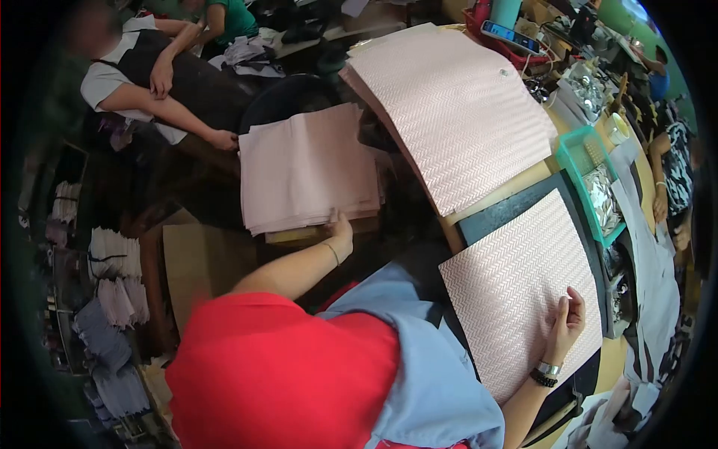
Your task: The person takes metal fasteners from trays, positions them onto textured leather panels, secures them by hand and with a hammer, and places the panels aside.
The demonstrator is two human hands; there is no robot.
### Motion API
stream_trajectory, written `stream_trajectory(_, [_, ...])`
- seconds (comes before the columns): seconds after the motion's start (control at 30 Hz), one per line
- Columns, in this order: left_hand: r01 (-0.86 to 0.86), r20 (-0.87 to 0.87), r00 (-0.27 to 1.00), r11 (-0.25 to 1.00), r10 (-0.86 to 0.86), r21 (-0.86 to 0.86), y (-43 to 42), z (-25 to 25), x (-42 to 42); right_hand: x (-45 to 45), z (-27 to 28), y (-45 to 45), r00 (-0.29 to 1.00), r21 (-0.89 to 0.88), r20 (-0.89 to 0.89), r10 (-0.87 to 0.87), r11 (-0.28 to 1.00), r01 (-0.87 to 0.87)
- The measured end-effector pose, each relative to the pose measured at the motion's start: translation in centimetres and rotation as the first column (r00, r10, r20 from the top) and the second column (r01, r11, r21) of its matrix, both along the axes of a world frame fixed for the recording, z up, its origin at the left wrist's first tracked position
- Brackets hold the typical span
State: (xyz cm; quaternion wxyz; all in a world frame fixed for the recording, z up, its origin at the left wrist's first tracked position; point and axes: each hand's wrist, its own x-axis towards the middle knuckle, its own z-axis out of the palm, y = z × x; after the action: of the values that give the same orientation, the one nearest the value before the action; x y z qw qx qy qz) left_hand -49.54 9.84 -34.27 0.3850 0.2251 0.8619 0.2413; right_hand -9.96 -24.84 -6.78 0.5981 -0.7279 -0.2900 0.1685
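L hand (341, 236) touching pink stack (307, 168), can't tell grip; R hand (566, 327) resting half-curled, holding nothing, prob. steadying woven sheet (512, 280).

The person wears a plain, bright red top (284, 367), its left sleeve ending short of the bare forearm; over it lies a grey-blue cloth garment (437, 382) – apron-like, creased and folded. A thin band (332, 254) circles the left wrist; the right wrist bears a silver band (549, 369) – and, just beside it, a black, beaded-looking bracelet (544, 379).
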Motion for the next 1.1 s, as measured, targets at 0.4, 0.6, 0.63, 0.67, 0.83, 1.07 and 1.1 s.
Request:
stream_trajectory(0.4, [-0.085, 0.671, 0.740, 0.996, 0.054, 0.014, 1.7, 10.7, 0.5, -1.3, 1.5, 0.5, 0.999, -0.004, -0.041, -0.018, 1.000, 0.018])
stream_trajectory(0.6, [-0.254, 0.722, 0.668, 0.967, 0.181, -0.008, 4.4, 6.5, -0.4, -1.4, 1.6, 0.6, 1.000, -0.008, -0.001, -0.026, 1.000, 0.026])
stream_trajectory(0.63, [-0.296, 0.707, 0.674, 0.955, 0.214, -0.007, 4.1, 7.2, -0.1, -1.4, 1.7, 0.6, 1.000, -0.004, 0.002, -0.025, 1.000, 0.025])
stream_trajectory(0.67, [-0.338, 0.692, 0.678, 0.941, 0.247, -0.004, 3.7, 7.9, 0.3, -1.4, 1.7, 0.7, 1.000, 0.001, 0.004, -0.022, 1.000, 0.022])
stream_trajectory(0.83, [-0.383, 0.828, 0.545, 0.918, 0.132, 0.106, 5.0, 4.3, -1.1, -1.9, 2.1, 0.8, 0.999, -0.009, -0.040, -0.034, 0.999, 0.034])
stream_trajectory(1.07, [-0.363, 0.833, 0.552, 0.912, 0.044, 0.193, 6.0, 3.0, -1.3, -1.8, 2.1, 0.9, 0.997, -0.006, -0.056, -0.045, 0.999, 0.045])
stream_trajectory(1.1, [-0.375, 0.833, 0.552, 0.905, 0.041, 0.203, 5.9, 3.3, -1.3, -1.9, 2.2, 0.9, 0.997, -0.014, -0.062, -0.046, 0.999, 0.045])
